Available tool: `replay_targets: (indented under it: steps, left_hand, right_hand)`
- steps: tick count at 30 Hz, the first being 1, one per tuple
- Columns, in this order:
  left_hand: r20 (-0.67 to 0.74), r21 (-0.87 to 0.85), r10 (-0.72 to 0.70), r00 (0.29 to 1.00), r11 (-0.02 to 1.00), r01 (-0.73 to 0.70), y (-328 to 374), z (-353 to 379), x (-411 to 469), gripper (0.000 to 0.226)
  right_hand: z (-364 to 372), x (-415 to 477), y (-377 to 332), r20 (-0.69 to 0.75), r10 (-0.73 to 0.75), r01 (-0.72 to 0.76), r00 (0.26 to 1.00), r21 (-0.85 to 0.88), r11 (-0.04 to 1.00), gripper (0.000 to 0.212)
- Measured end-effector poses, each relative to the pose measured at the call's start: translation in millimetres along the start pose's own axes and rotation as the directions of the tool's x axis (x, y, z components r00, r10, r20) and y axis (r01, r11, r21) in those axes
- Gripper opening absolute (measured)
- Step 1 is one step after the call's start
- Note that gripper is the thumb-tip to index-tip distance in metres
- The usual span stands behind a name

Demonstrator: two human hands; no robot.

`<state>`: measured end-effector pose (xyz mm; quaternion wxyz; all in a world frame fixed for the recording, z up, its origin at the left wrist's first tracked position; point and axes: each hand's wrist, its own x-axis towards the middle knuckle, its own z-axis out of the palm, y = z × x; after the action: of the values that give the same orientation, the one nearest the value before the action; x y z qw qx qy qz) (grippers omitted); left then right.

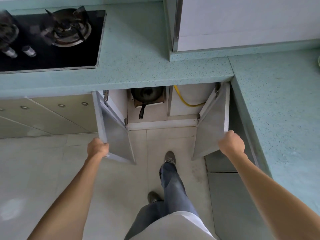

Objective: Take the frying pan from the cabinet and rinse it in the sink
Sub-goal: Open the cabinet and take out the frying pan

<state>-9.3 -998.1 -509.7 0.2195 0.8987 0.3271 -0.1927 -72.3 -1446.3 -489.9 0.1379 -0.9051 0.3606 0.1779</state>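
Two grey metal doors of the low cabinet (162, 125) stand open under the pale green speckled stone table (138, 58). The left hand (97, 147) grips the outer edge of the left door (115, 135), with its fingers (105, 146) curled round that edge. The right hand (231, 142) is clenched on the outer edge of the right door (210, 129) in the same way (only the back of the fist shows, so its fingertips are hidden).

The black round frying pan (147, 95) is inside the cabinet, in the left compartment and far at the back. It lies on a brownish flat support which I cannot identify. Its long black handle (142, 112) points out toward the person. Both hands are well apart from the pan.

In the right compartment a yellow hose (183, 99) curves down along the white wall. On the table, to the left, sits a black glass gas hob (52, 54) with metal burners and two metal knobs. The person's legs in blue jeans (171, 186) and dark shoes stand on the pale tiled floor (52, 161), in front of the open cabinet.
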Motion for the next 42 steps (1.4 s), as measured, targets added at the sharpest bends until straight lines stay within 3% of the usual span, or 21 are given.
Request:
replay_targets:
  steps: [4, 7, 12, 17, 21, 24, 28, 34, 37, 42]
  left_hand:
    - [-0.043, 0.069, -0.011, 0.999, 0.998, 0.014, -26, -15, 10, 0.027]
    - [-0.066, 0.066, -0.01, 0.998, 0.998, 0.014, -38, -25, 4, 0.033]
    - [-0.044, 0.072, -0.023, 0.999, 0.997, 0.026, -40, -38, -2, 0.047]
    - [0.045, 0.188, 0.005, 0.999, 0.982, -0.014, -37, -32, -3, 0.048]
    - [-0.034, 0.328, 0.248, 0.968, 0.918, -0.224, -13, -6, -6, 0.044]
    - [0.146, 0.391, 0.372, 0.917, 0.83, -0.399, 8, 24, 4, 0.04]
    - [0.316, 0.463, 0.228, 0.921, 0.81, -0.36, 33, 64, 28, 0.04]
    - [0.354, 0.417, 0.155, 0.922, 0.857, -0.304, 56, 119, 90, 0.041]
    - [0.344, 0.356, 0.142, 0.928, 0.895, -0.269, 57, 151, 126, 0.04]
    - [0.293, 0.242, 0.162, 0.942, 0.941, -0.237, 50, 224, 195, 0.032]
  right_hand:
    - [4, -13, 2, -0.007, -0.072, 0.067, 0.997, -0.289, 0.955, 0.041]
    - [18, -32, 2, 0.0, -0.049, 0.046, 0.999, -0.354, 0.934, 0.049]
    - [38, -57, -31, 0.172, -0.15, 0.19, 0.974, -0.252, 0.949, 0.037]
    - [59, -59, -86, 0.443, -0.364, 0.464, 0.819, -0.137, 0.875, 0.043]
    - [77, -47, -134, 0.499, -0.417, 0.518, 0.759, -0.077, 0.852, 0.043]
    - [90, -28, -166, 0.518, -0.452, 0.593, 0.726, -0.141, 0.793, 0.037]
    - [104, 4, -207, 0.541, -0.511, 0.716, 0.668, -0.284, 0.637, 0.031]
    - [154, 61, -252, 0.591, -0.532, 0.787, 0.607, -0.355, 0.505, 0.034]
    - [197, 87, -268, 0.603, -0.516, 0.782, 0.608, -0.342, 0.522, 0.033]
    - [293, 132, -300, 0.554, -0.486, 0.688, 0.675, -0.238, 0.685, 0.037]
